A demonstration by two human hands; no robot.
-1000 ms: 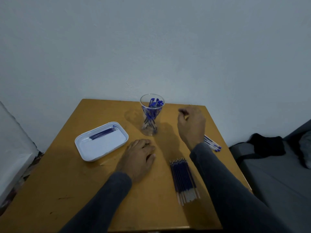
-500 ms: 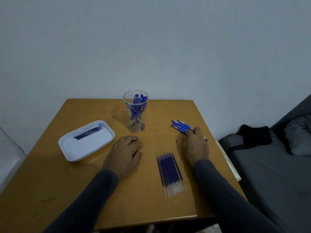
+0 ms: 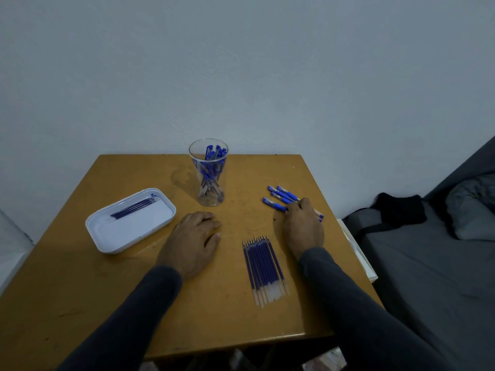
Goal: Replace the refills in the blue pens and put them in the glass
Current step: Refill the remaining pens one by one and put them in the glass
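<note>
A row of refills (image 3: 265, 269) lay nearest on the worktop (image 3: 80, 303), well in front of the glass (image 3: 209, 172). The left hand (image 3: 191, 243) rested flat, fingers relaxed, just before the glass. Right of the glass, the right hand (image 3: 304, 226) touched loose blue pens (image 3: 280, 198); its grip was hidden. More pens stood inside the glass.

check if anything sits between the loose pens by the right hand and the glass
Nothing visible does. The tabletop between the loose blue pens and the glass is bare; the right hand rests on the pens' near ends.
</note>
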